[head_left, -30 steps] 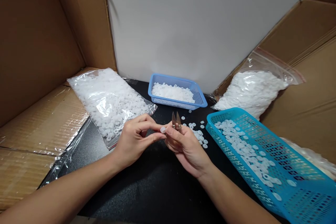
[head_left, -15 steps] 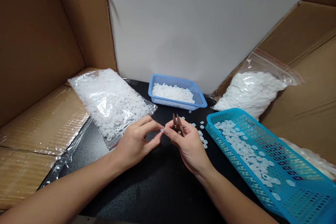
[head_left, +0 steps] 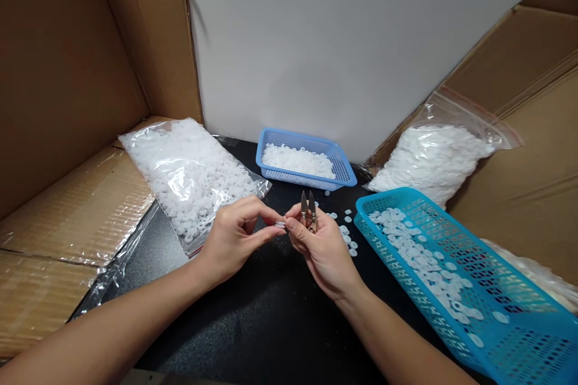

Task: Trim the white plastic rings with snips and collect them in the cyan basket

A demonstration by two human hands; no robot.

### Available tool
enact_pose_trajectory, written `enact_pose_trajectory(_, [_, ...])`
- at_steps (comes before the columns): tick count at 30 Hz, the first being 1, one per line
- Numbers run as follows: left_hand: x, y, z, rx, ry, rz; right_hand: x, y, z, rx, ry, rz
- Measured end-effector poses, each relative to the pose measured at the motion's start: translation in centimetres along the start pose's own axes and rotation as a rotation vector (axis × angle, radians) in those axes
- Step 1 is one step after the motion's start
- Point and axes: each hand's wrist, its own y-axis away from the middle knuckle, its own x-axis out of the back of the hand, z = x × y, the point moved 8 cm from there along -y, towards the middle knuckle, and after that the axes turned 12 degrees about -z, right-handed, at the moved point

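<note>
Between the thumb and fingers of my left hand [head_left: 237, 237] is a small white plastic ring [head_left: 280, 224], pinched at its edge. The fingertips of my right hand [head_left: 320, 246] meet the ring from the other side. Tucked in that right hand is a pair of thread snips [head_left: 309, 207], its two pointed blades apart and aimed away from me. Several loose white rings [head_left: 347, 237] lie on the black table [head_left: 253, 325] just right of my right hand. The snips' handles are mostly hidden by my fingers.
A clear bag of white rings [head_left: 194, 174] lies at left. Behind my hands stands a small blue basket [head_left: 307, 181] with white pieces. A long turquoise basket [head_left: 406, 289] holding rings is at right, before another filled bag [head_left: 438, 150]. Cardboard [head_left: 54, 204] walls the sides.
My left fingers have straightened and closed in on the ring, which has turned to show more of its edge. The snips in my right hand have shifted slightly right and more upright.
</note>
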Motion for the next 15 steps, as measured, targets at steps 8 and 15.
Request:
enact_pose_trajectory(8, [-0.2,-0.2,0.5,0.011,0.032,-0.006,0.0,0.2,0.0,0.004,0.001,0.003])
enact_pose_trajectory(15, [-0.4,-0.2,0.7,-0.018,0.116,-0.024,-0.6,0.1,0.8,-0.04,-0.102,-0.089])
